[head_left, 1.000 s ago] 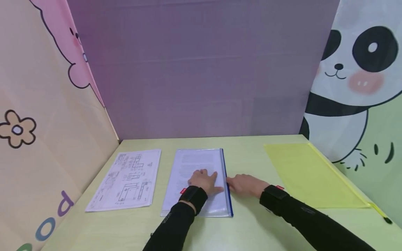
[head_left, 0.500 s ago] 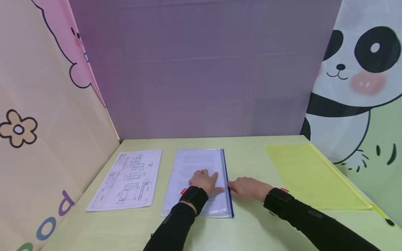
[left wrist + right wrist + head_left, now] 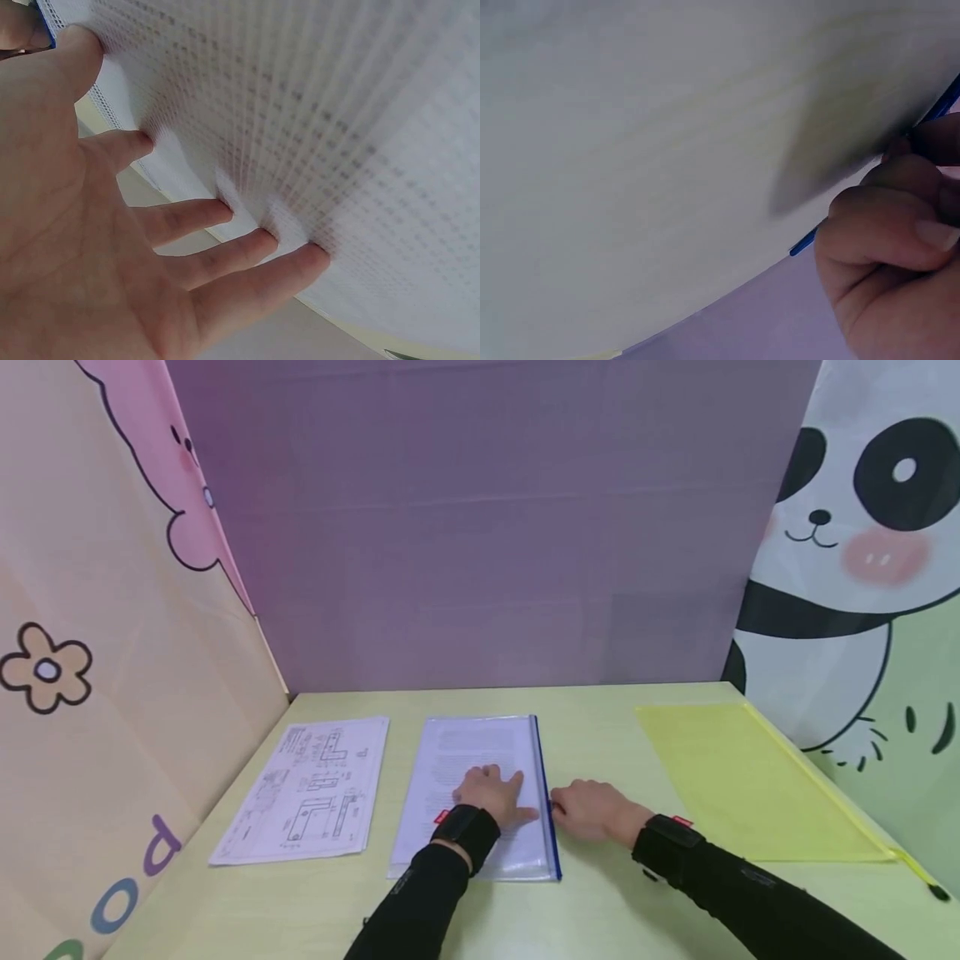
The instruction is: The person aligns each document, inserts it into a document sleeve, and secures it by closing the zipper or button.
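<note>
While your left hand [image 3: 491, 797] lies with its fingers spread on the clear zip pouch [image 3: 468, 742], your right hand [image 3: 591, 811] pinches its blue zipper edge [image 3: 541, 760]. That pouch lies on the table [image 3: 588, 735], an engineering drawing [image 3: 303, 793] to its left, a yellow zip pouch [image 3: 765, 785] to its right, a purple backdrop [image 3: 495, 527] beyond.

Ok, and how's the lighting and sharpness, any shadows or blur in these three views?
Head view: fairly even light, a soft shadow on the table beside the right sleeve; left wrist view: the printed page is too blurred to read; right wrist view: dimmer, with a dark shadow beside the right grip.
</note>
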A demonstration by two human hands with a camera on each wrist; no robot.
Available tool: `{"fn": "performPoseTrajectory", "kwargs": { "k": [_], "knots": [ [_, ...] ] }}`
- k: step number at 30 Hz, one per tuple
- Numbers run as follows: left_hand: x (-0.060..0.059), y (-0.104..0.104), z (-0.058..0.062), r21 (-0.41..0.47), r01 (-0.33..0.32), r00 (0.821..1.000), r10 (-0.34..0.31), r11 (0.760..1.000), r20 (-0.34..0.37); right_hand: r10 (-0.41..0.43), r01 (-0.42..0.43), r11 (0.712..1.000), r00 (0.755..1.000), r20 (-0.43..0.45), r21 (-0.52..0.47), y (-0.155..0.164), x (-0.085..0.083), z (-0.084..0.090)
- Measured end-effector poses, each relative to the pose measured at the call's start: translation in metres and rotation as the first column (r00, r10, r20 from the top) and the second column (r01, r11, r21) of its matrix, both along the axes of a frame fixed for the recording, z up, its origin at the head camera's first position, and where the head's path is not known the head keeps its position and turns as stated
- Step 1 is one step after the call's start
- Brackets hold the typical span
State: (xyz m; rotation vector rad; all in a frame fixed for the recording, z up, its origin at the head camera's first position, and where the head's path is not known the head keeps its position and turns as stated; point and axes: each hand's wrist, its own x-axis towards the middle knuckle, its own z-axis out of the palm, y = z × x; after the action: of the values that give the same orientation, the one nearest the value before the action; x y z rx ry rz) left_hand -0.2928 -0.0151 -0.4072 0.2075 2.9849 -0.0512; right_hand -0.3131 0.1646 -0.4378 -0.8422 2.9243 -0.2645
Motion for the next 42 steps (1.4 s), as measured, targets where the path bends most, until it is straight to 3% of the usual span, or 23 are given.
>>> {"fn": "performPoseTrajectory", "kwargs": {
  "k": [5,12,24,42],
  "knots": [
    [-0.001,-0.001,0.001,0.005,-0.011,1.000,0.011,1.000,0.005,0.022,-0.022,1.000,0.997,-0.070,0.000,0.004,-0.001,0.003],
    [0.000,-0.001,0.002,0.016,-0.012,1.000,0.011,1.000,0.017,0.155,-0.159,0.987,0.974,-0.167,-0.012,0.007,-0.008,-0.001],
    [0.004,-0.002,0.009,0.023,-0.007,1.000,0.006,1.000,0.022,0.276,-0.278,0.959,0.961,-0.029,-0.048,0.011,-0.007,0.000],
    [0.008,0.000,0.010,0.019,0.002,1.000,-0.002,1.000,-0.002,0.302,-0.302,0.951,0.953,0.001,-0.065,0.012,0.001,0.005]
  ]
}}
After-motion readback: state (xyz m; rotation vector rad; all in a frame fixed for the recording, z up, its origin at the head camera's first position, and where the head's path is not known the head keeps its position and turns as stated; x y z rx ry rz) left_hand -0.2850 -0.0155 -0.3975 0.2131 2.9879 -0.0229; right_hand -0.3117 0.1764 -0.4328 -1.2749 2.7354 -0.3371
